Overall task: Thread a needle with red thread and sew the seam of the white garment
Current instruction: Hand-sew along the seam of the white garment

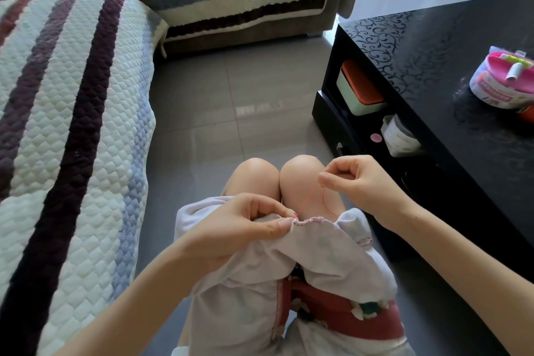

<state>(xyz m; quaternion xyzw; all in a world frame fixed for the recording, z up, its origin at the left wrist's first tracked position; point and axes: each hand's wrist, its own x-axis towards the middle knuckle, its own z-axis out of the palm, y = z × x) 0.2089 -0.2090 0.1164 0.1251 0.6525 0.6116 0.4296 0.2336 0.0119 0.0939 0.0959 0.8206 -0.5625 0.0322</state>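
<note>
Right grip (357,183) on thin red thread (307,200)

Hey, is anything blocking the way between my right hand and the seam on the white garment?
Nothing visible. Only the red thread spans the gap from the right hand to the seam; the left hand pinches the white garment just left of it.

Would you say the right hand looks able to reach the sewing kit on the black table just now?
Probably, though not freely: the right hand pinches the red thread, which it would need to drop. The kit sits uncovered on the table on that side, with nothing between, perhaps a stretch away.
</note>
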